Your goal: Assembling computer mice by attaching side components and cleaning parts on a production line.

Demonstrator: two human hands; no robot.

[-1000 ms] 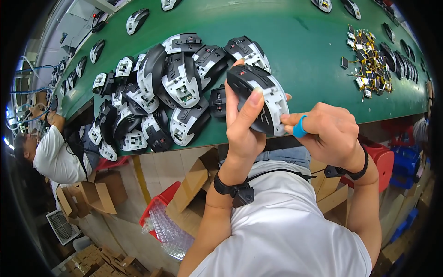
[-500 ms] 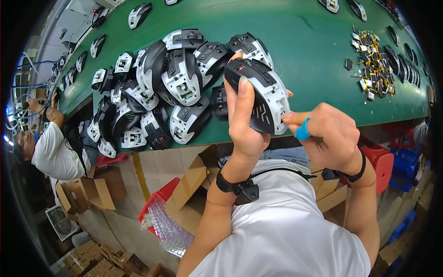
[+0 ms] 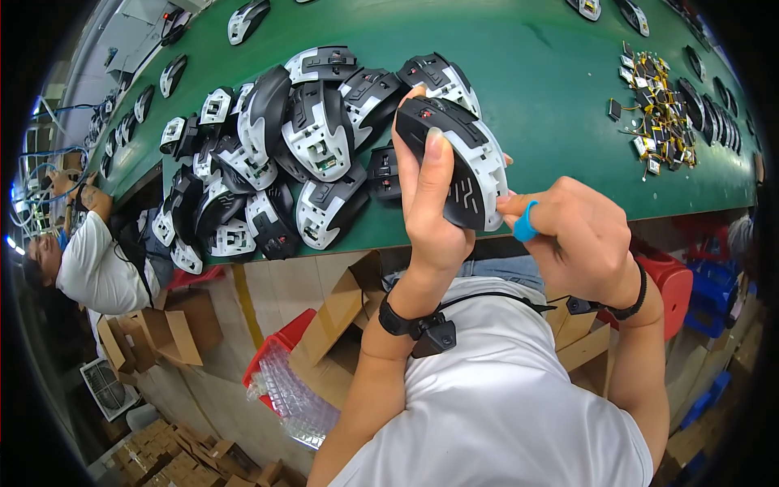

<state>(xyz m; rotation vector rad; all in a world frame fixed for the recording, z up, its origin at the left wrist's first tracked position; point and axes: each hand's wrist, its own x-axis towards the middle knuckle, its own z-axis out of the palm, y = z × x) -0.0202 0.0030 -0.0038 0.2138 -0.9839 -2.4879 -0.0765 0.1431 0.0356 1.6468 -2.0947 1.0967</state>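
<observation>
A half-assembled computer mouse, black with a white side frame, is held up tilted over the near edge of the green table. My left hand is closed round it from the left, thumb across the black shell and fingers behind. My right hand, wearing a blue band on one finger, is closed in a pinch at the lower right end of the white frame; anything small between those fingertips is hidden. Left of my hands lies a pile of similar mice, and another mouse sits just behind my left hand.
Small batteries with wires are heaped on the green table at the right, beside a row of dark shells. Below the edge stand a cardboard box, a red bin and a red stool. Another person sits at the left.
The mouse and both hands have shifted very slightly upward in the picture. Both hands keep their hold, and the right fingertips stay at the mouse's lower right end.
</observation>
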